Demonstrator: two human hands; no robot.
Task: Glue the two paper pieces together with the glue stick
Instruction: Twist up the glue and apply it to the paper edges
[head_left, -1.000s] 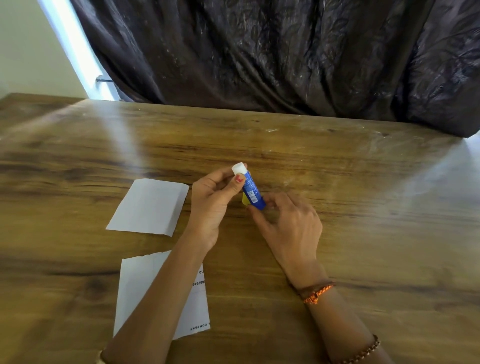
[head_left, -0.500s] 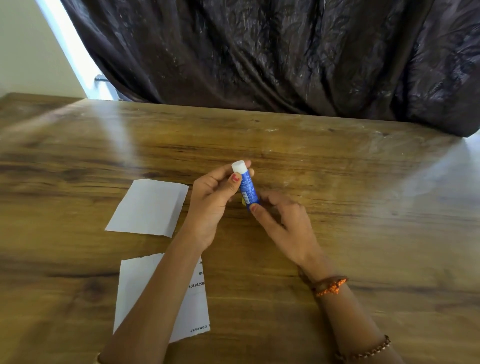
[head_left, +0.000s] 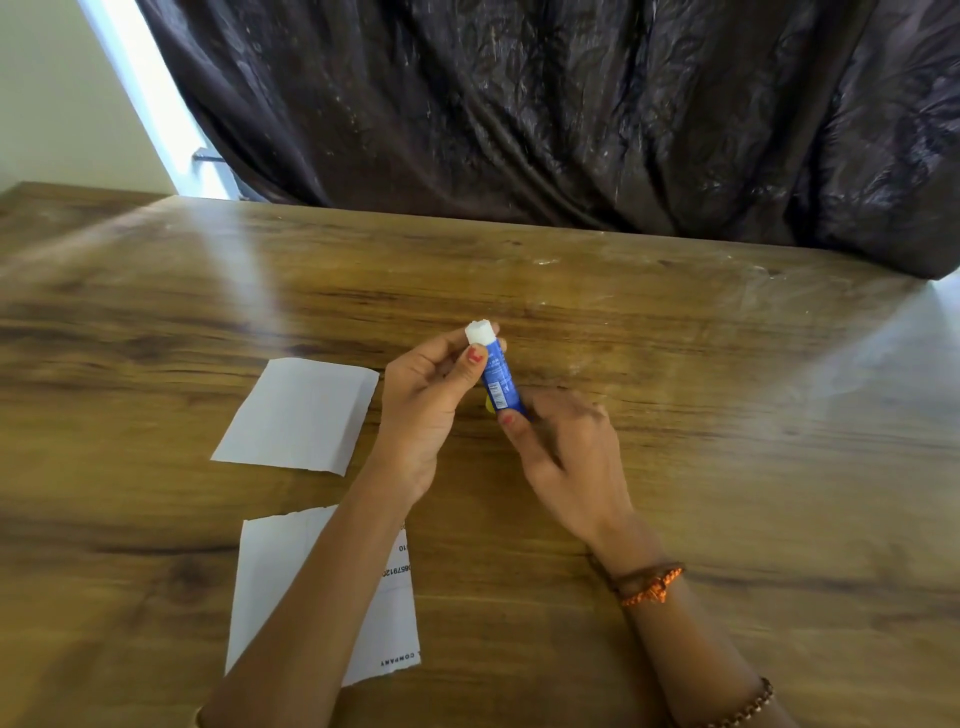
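A blue glue stick with white glue showing at its top is held tilted above the wooden table. My left hand pinches its upper part between thumb and fingers. My right hand grips its lower end, where a bit of yellow shows. A plain white paper piece lies flat to the left of my hands. A second, torn paper piece with printed text lies nearer to me, partly hidden under my left forearm.
A dark, wrinkled curtain hangs behind the table's far edge. A bright strip of window shows at the upper left. My right wrist wears an orange thread band and a beaded bracelet.
My right hand has turned at the glue stick's base and its wrist has shifted slightly right. More white glue shows at the top. The papers have not moved.
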